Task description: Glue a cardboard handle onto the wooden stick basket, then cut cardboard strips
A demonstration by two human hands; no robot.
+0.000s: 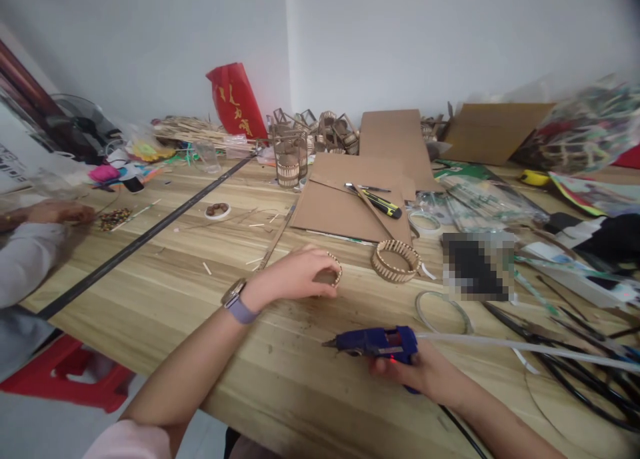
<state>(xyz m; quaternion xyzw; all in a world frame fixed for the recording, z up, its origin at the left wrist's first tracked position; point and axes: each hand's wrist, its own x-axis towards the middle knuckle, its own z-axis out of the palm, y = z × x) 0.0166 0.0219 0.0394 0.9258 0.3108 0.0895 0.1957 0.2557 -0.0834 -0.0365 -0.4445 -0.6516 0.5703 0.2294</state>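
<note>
My left hand [303, 272] curls around a small round bamboo basket [336, 272], whose slatted rim shows past my fingers at the tabletop. Most of that basket is hidden by the hand. My right hand [415, 369] grips a blue hot glue gun [375, 342] by its handle, the nozzle pointing left over the wood. A long translucent glue stick [525, 347] runs out of its back, and a red light glows on it. Just beyond sits a slatted bamboo ring [397, 260], apart from both hands.
Cardboard sheets [335, 205] with a yellow-black utility knife [385, 207] lie ahead. Bamboo frames [327, 132] pile up by the wall. Black cables [560, 372] tangle at right. A dark metal strip [150, 233] crosses the table; beyond it rests another person's hand [60, 212].
</note>
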